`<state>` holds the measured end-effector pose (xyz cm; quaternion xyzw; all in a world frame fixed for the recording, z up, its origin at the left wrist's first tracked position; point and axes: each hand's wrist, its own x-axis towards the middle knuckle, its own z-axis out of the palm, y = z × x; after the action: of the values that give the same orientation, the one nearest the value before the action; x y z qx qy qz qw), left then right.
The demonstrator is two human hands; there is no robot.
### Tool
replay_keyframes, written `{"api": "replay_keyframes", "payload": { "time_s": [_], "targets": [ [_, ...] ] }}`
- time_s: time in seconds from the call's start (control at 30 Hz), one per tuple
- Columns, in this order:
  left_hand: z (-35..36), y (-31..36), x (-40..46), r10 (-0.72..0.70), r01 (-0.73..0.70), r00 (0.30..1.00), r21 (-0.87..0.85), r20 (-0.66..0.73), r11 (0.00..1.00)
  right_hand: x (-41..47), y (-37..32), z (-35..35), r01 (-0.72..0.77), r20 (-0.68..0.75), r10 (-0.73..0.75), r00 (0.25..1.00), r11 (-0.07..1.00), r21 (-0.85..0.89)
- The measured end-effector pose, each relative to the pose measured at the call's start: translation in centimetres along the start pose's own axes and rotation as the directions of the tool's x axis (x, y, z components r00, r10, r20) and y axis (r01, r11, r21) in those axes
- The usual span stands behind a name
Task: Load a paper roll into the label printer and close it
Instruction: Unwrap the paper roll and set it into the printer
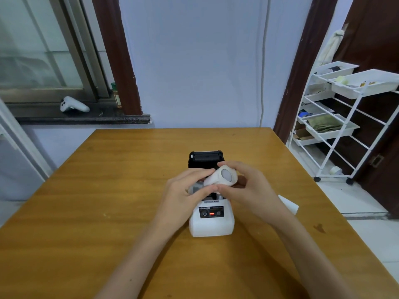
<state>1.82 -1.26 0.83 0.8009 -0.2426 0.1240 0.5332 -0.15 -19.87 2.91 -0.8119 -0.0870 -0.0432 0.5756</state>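
A white label printer (212, 225) stands on the wooden table (108, 212), its black lid (206, 157) swung open toward the far side. A red light glows on its front panel. Both hands hold a white paper roll (220, 176) just above the open compartment, tilted so its grey core end faces me. My left hand (183, 190) pinches the roll's left end. My right hand (239, 184) grips the roll's right end from the right. The compartment itself is mostly hidden behind the hands.
A white piece of paper (289, 203) lies on the table right of my right forearm. A white wire rack with trays (336, 126) stands to the right of the table. A white controller (73, 105) rests on the window ledge.
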Motion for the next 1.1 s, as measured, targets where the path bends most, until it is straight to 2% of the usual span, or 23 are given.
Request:
{"api": "replay_keyframes", "payload": {
  "time_s": [0.2,0.33,0.43,0.57,0.77,0.97,1.1],
  "targets": [
    [-0.3,-0.5,-0.1,0.004,-0.010,0.996,-0.061,-0.092,0.998,0.0,-1.2,-0.4,-0.100,0.157,0.053,0.986,0.945,0.311],
    [-0.1,-0.5,-0.3,0.045,-0.051,0.992,-0.046,-0.117,0.998,0.1,-1.5,-0.4,-0.196,0.219,0.115,0.969,0.899,0.392],
    [0.0,-0.4,-0.4,0.066,-0.073,0.989,-0.049,-0.131,0.996,0.3,-1.7,-0.7,-0.283,0.258,0.172,0.951,0.823,0.493],
    [0.0,-0.2,-0.5,0.068,-0.075,0.990,-0.049,-0.125,0.996,0.6,-1.7,-0.7,-0.326,0.327,0.175,0.929,0.803,0.498],
    [0.0,-0.4,-0.5,0.091,-0.099,0.989,-0.062,-0.119,0.993,0.9,-1.4,-0.8,-0.342,0.337,0.175,0.925,0.768,0.542],
    [-0.1,-0.5,-0.5,0.132,-0.142,0.979,-0.053,-0.156,0.988,0.9,-1.3,-0.8,-0.350,0.289,0.218,0.932,0.743,0.571],
    [0.0,-0.4,-0.6,0.094,-0.103,0.968,-0.023,-0.232,0.994,0.6,-1.0,-1.0,-0.369,0.263,0.263,0.928,0.740,0.562]
  ]
}}
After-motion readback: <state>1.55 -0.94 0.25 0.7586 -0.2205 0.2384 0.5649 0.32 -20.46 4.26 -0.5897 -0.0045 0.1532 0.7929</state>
